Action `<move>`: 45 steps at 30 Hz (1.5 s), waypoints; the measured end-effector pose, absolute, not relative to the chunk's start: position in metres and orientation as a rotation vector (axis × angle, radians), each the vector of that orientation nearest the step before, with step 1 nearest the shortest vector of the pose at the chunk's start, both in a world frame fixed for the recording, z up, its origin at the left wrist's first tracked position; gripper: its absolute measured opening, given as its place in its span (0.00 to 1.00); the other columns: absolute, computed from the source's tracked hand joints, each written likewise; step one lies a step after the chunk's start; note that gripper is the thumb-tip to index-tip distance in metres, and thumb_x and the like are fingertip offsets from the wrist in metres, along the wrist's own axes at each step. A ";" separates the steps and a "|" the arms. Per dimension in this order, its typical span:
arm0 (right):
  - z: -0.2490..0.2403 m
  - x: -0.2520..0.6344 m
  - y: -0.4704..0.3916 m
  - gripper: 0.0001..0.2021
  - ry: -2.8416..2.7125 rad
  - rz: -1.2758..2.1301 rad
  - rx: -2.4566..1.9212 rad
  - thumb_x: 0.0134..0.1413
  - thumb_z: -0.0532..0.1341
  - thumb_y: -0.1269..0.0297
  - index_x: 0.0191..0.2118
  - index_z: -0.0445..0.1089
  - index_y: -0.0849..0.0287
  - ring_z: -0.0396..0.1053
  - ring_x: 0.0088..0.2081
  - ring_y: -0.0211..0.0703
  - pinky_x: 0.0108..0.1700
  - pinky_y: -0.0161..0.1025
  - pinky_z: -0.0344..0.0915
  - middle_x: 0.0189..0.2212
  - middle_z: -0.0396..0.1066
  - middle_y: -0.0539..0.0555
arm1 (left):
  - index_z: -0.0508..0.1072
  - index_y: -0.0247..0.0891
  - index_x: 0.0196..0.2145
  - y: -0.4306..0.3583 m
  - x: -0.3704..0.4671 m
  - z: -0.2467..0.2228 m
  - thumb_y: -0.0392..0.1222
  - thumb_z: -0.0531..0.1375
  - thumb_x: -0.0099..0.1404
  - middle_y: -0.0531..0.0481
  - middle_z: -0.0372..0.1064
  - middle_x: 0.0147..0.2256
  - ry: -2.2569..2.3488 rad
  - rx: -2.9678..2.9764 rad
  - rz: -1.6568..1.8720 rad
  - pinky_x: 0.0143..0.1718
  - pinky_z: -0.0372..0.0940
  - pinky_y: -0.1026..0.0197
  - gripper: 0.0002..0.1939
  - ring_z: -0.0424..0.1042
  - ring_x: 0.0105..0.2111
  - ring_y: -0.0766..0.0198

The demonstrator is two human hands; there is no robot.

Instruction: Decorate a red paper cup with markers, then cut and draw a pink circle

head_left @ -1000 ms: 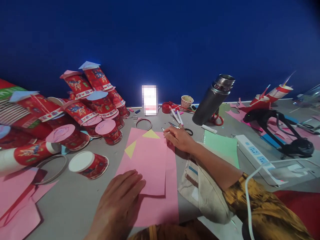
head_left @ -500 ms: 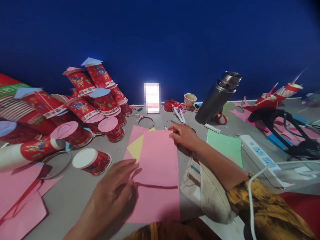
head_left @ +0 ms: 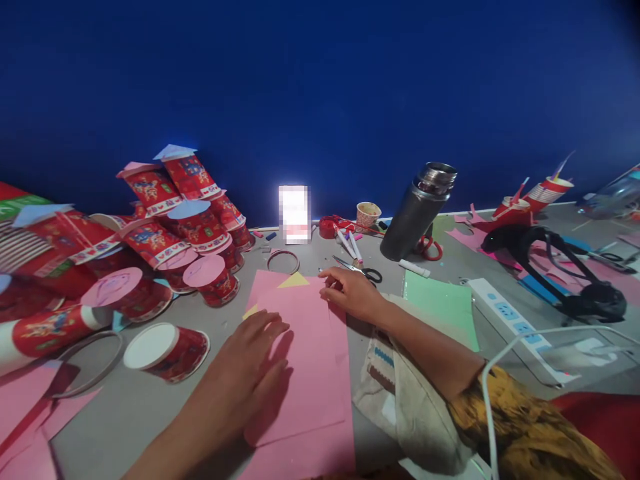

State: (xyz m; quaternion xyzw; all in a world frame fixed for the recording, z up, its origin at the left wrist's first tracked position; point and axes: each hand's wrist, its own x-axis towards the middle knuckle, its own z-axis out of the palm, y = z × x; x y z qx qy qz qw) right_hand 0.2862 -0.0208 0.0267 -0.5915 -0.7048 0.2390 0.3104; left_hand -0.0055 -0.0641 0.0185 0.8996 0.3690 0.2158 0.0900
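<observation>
Stacked pink paper sheets (head_left: 310, 373) lie before me, with a yellow paper piece (head_left: 294, 281) poking out from under the upper sheet at the top and another yellow tip at its left edge. My left hand (head_left: 245, 367) is over the left side of the sheets, fingers stretched out and apart, holding nothing. At the top right corner, my right hand (head_left: 353, 293) has its fingers bent, with thumb and forefinger on the pink paper's edge. Scissors (head_left: 367, 272) lie just behind that hand. A fabric pouch (head_left: 400, 380) sits under my right forearm.
Stacked red paper cups (head_left: 185, 220) with paper tops fill the left. A lone cup (head_left: 170, 350) and tape rings (head_left: 283, 262) lie nearer. Rightward are a dark flask (head_left: 415, 213), green paper (head_left: 440, 303), a power strip (head_left: 515, 327) and a white cable (head_left: 487, 400).
The upper pink sheet has come down toward me and lies flatter, showing more yellow at the top and less at the left. My left hand has moved further over it. The view has tilted up.
</observation>
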 end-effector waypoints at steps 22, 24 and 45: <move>0.037 0.293 -0.017 0.20 -2.125 0.358 -2.110 0.66 0.62 0.63 0.61 0.72 0.53 0.79 0.45 0.54 0.44 0.42 0.65 0.47 0.83 0.57 | 0.49 0.43 0.78 -0.061 0.025 -0.040 0.81 0.51 0.66 0.31 0.55 0.74 0.856 3.162 0.514 0.70 0.47 0.34 0.55 0.53 0.74 0.34; 0.035 0.295 -0.017 0.22 -2.161 0.345 -2.044 0.66 0.60 0.66 0.64 0.70 0.50 0.79 0.45 0.53 0.45 0.42 0.65 0.48 0.83 0.56 | 0.50 0.40 0.77 -0.059 0.025 -0.042 0.81 0.51 0.65 0.31 0.57 0.73 0.818 3.196 0.598 0.71 0.43 0.36 0.56 0.53 0.74 0.34; 0.042 0.278 0.026 0.10 -2.376 -0.032 -1.643 0.72 0.59 0.66 0.40 0.79 0.56 0.66 0.40 0.44 0.38 0.38 0.58 0.42 0.69 0.57 | 0.54 0.45 0.76 -0.065 0.045 0.003 0.63 0.68 0.65 0.27 0.35 0.76 0.964 2.593 -0.112 0.71 0.41 0.18 0.50 0.34 0.76 0.28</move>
